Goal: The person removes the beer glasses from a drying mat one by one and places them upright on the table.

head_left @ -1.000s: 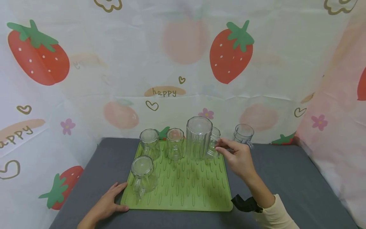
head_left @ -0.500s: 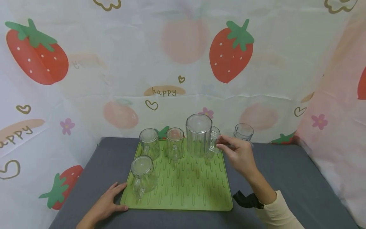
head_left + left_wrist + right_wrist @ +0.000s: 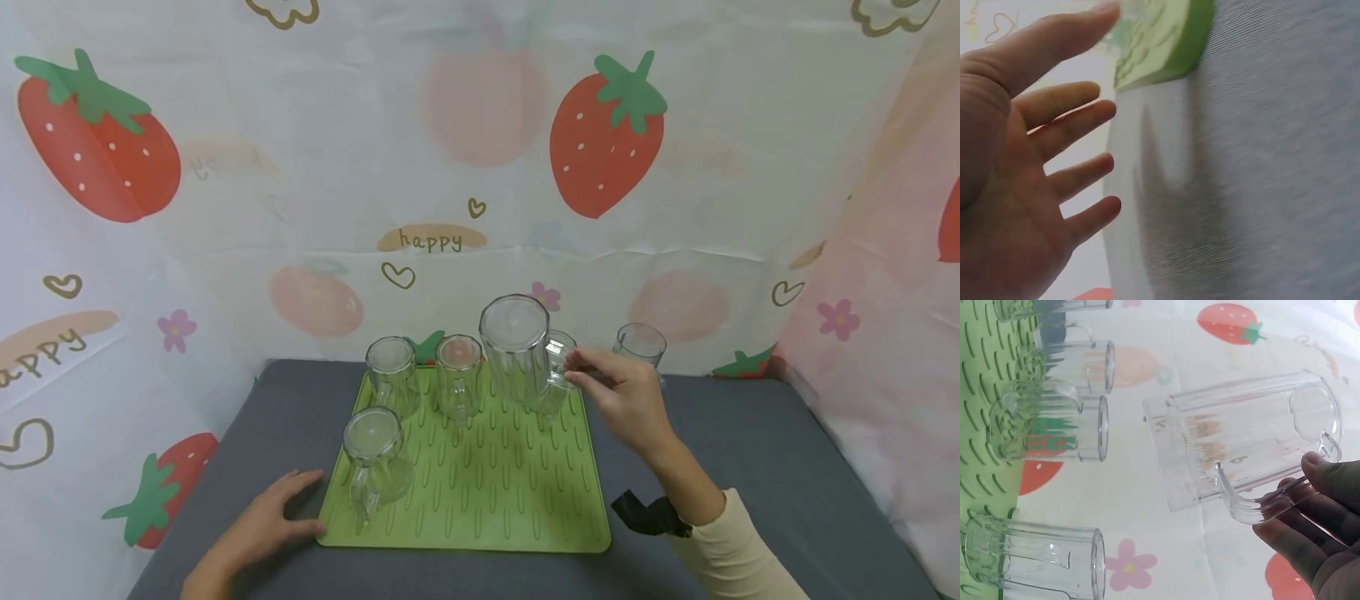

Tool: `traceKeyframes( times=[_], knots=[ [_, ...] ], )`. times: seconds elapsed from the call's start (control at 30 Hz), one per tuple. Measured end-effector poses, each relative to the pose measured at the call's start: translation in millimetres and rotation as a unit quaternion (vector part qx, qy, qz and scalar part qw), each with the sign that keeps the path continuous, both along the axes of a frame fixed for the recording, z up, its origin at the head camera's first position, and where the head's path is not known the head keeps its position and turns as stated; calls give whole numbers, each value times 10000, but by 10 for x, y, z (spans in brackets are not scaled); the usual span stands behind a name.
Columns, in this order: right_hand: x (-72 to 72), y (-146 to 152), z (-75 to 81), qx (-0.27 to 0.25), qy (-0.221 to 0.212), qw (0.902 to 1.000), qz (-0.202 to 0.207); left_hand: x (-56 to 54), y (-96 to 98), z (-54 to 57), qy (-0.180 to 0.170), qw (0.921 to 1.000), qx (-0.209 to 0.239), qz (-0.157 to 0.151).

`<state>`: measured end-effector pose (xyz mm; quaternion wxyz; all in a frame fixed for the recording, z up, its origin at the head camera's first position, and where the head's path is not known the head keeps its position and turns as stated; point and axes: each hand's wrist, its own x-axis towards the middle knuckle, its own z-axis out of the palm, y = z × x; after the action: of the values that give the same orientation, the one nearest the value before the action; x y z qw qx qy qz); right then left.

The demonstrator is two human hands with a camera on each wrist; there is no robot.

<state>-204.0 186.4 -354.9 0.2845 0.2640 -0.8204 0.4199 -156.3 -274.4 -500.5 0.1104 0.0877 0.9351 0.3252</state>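
Tall clear mug (image 3: 514, 354), panelled sides, upside down, held above green mat (image 3: 487, 500)

Curtained-off tabletop workspace, strawberry-print sheets (image 3: 517, 196) on three sides, grey cloth-topped table (image 3: 750, 467), wider setting unclear

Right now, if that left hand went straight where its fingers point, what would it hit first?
Probably the green mat, at its left edge; if the left hand passes above, the front-left glass mug. Height is hard to judge.
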Motion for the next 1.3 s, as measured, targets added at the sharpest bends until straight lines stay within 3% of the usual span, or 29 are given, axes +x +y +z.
traceKeyframes(
  times=[0.27,0.6,0.83,1.07,1.3],
  knots=[
    [-29,-7,17,-17,280,9995,175,-69,-37,249,998,9936,25,531],
    [-64,-39,12,302,1029,9940,215,-217,90,554,1600,9815,813,669],
    [-73,-55,16,505,1450,9878,263,-378,273,710,2293,9664,845,802],
    [-61,-69,23,758,1888,9789,204,-492,459,933,2316,9634,1112,770],
    [-71,-87,7,978,2156,9715,136,-671,672,1068,2246,9656,1276,305]
  ],
)
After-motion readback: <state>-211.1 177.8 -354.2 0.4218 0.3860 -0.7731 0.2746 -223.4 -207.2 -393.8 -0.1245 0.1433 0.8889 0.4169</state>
